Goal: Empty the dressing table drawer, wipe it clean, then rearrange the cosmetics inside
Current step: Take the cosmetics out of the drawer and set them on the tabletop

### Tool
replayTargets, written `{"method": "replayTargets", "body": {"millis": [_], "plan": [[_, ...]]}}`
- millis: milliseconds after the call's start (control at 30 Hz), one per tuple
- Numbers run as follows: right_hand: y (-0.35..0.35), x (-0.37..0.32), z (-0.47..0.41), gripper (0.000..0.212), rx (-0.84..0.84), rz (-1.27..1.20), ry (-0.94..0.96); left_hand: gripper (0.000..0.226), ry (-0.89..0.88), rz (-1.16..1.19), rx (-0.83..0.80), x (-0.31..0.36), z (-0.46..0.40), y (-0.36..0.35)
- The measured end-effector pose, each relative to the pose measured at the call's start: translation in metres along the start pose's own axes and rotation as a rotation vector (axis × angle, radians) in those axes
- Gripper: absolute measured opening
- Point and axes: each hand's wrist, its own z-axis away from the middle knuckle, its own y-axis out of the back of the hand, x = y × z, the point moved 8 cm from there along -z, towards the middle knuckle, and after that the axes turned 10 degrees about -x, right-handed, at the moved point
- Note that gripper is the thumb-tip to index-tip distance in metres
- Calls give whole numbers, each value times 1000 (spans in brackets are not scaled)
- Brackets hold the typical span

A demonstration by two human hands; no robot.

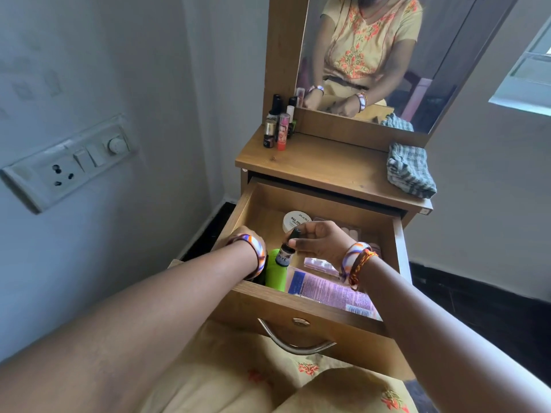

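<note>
The wooden drawer [301,305] of the dressing table stands pulled out toward me. My right hand [319,239] pinches the black cap of a small dark bottle [284,254] and holds it above the drawer floor. My left hand [247,234] reaches down into the drawer's left side; its fingers are hidden behind the wrist and bangle. Inside lie a green tube [275,274], a round white nail polish remover tub [295,220], a purple printed packet [328,290], a small pink case [317,265] and a tray of press-on nails [351,232].
On the table top [322,165] a cluster of small bottles and a pink-orange tube [280,126] stands at the back left. A folded checked cloth [410,169] lies at the right edge. The mirror [372,55] rises behind. A switch panel [68,162] is on the left wall.
</note>
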Motion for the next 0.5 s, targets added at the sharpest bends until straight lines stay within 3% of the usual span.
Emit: {"method": "replayTargets", "body": {"millis": [267, 433, 500], "plan": [[9, 7, 0, 11, 35, -179, -7, 33, -15, 92, -36, -5, -1, 4], [13, 2, 0, 24, 33, -246, -15, 31, -91, 239, -74, -14, -5, 1], [16, -5, 0, 19, 29, -305, 21, 33, -124, 364, -49, -29, -2, 11]]}}
